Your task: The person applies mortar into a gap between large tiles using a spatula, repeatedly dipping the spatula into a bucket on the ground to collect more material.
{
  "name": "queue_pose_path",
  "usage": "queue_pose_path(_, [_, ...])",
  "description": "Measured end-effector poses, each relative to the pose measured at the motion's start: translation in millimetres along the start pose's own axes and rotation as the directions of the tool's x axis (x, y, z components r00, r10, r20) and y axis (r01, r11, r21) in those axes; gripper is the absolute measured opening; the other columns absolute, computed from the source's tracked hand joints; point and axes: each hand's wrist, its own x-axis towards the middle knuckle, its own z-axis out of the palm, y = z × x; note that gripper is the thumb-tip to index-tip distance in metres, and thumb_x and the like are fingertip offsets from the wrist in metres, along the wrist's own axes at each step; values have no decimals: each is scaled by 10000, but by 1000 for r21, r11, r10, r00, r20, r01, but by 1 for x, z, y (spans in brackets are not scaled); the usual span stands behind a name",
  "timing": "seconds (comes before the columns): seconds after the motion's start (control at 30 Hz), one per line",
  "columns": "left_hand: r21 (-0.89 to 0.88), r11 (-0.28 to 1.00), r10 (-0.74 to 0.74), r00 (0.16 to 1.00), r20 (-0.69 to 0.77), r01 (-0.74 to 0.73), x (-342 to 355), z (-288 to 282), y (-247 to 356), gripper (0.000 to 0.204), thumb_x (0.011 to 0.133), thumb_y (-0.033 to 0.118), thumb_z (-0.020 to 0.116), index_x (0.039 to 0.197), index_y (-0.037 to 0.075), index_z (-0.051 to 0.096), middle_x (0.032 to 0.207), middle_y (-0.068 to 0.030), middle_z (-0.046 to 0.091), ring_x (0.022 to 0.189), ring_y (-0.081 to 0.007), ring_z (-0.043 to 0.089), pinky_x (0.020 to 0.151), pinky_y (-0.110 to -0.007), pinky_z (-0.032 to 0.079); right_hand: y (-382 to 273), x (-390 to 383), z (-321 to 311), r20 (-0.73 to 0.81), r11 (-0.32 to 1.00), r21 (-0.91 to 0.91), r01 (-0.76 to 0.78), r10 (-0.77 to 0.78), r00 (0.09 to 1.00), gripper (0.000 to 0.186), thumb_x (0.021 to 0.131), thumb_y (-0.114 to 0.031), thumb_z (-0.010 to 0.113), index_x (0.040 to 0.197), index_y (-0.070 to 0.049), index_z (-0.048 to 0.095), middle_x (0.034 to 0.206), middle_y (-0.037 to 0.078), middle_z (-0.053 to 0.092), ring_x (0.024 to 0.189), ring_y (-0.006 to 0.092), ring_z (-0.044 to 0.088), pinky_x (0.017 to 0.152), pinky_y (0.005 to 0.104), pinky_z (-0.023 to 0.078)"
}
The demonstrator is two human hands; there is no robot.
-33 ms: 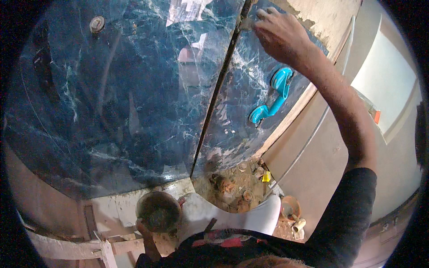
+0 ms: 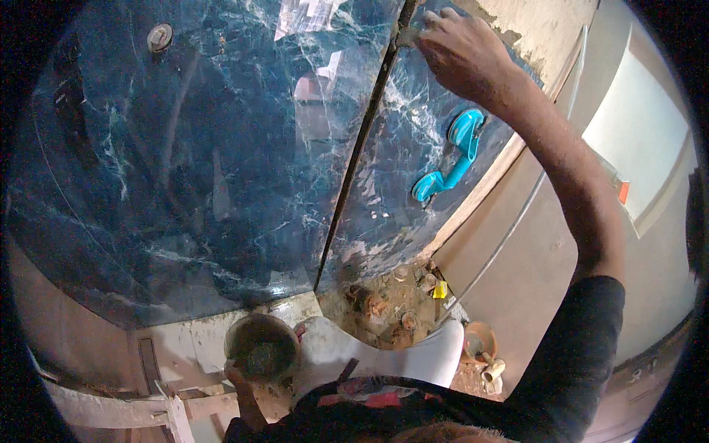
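Head view looks down at two big dark blue stone slabs with white streaks. The big slab (image 2: 185,162) fills the left side. The narrow slab (image 2: 402,184) stands just to its right. A thin dark gap (image 2: 354,170) runs between their edges, from the top down to the floor.

The right hand (image 2: 461,52) is up high, at the top edge of the narrow slab, right beside the gap. Its fingers curl down onto the stone edge and press on it. A light blue suction handle (image 2: 450,159) sticks to the narrow slab, below the hand and well apart from it. A small round metal piece (image 2: 159,35) sits near the top of the big slab.

The left hand (image 2: 238,380) is low down, gripping the rim of a dirty round bowl (image 2: 262,347) with grey paste inside.

Right of the narrow slab there is a plain tan wall (image 2: 517,258) with open room. Bits of rubble (image 2: 391,295) lie at the foot of the slabs.
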Motion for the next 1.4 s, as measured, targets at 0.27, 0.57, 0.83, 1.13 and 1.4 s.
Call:
queue_pose_path(0.27, [289, 956, 82, 992, -91, -52, -17, -4, -10, 214, 899, 137, 530, 871, 0, 692, 934, -155, 690, 857, -308, 638, 816, -428, 520, -9, 31, -61, 453, 989, 59, -137, 96, 886, 179, 872, -141, 594, 1004, -65, 690, 1037, 128, 625, 981, 271, 618, 776, 413, 523])
queue_pose_path(0.57, [544, 837, 4, 993, -119, 62, -27, -22, -17, 177, 927, 111, 540, 996, 32, 682, 946, -153, 673, 859, -321, 626, 833, -435, 506, -20, 7, -25, 138, 981, 128, -145, 127, 982, 136, 807, -92, 593, 912, -90, 679, 1000, 115, 649, 967, 305, 681, 758, 430, 590])
queue_pose_path(0.83, [50, 971, -216, 945, -246, 235, -33, -23, -14, 197, 936, 173, 593, 999, 8, 681, 927, -169, 662, 858, -340, 605, 836, -448, 481, -41, 14, -26, 167, 991, 106, -76, 57, 984, 132, 818, -56, 614, 920, -45, 697, 1053, 171, 636, 998, 297, 651, 753, 394, 577])
queue_pose_path(1.13, [78, 892, -408, 866, -290, 446, -32, -16, -13, 263, 933, 211, 616, 976, -45, 657, 1011, -243, 666, 899, -363, 611, 830, -459, 482, -47, 12, -29, 137, 997, 68, -21, 12, 990, 99, 833, -85, 622, 901, -63, 691, 1025, 137, 653, 965, 280, 661, 738, 392, 566])
queue_pose_path(1.4, [759, 637, 180, 983, 22, -133, -33, -26, -28, 249, 991, 183, 498, 1017, -42, 604, 1111, -254, 615, 1019, -425, 558, 892, -498, 448, -22, 9, -39, 303, 937, 70, -342, 307, 902, 220, 851, -25, 572, 1019, -56, 711, 1009, 135, 643, 939, 302, 669, 693, 417, 581])
